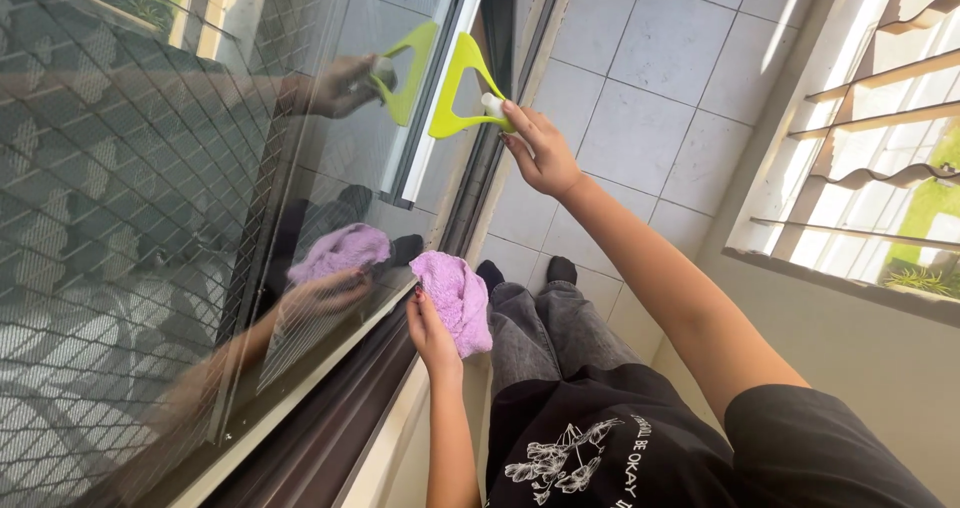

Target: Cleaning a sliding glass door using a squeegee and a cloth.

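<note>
A window-cleaning position is shown from above, as seen by a camera worn on the head. The right hand (540,148) is raised with the arm stretched out, and its fingers are closed around the white handle of a squeegee (458,88) whose triangular frame is lime green. The white blade of the squeegee is pressed flat against the glass pane (330,98), near the upper part of the pane and close beside the dark window frame (470,203). The left hand (430,333) is held lower, near the bottom edge of the pane, and is clenched on a fluffy lilac cloth (455,298), which is bunched up above the fingers and lies just beside the frame; whether the cloth touches the glass cannot be told. Both hands, the squeegee and the cloth are mirrored in the pane, and a diamond-patterned mesh grille (110,218) is seen through or upon the glass at the left. Grey trousers (535,333), dark socks and a black printed shirt (610,448) are seen below the arms. A pale tiled floor (640,88) lies beneath, and a slatted window (880,118) with greenery behind it stands at the right.
</note>
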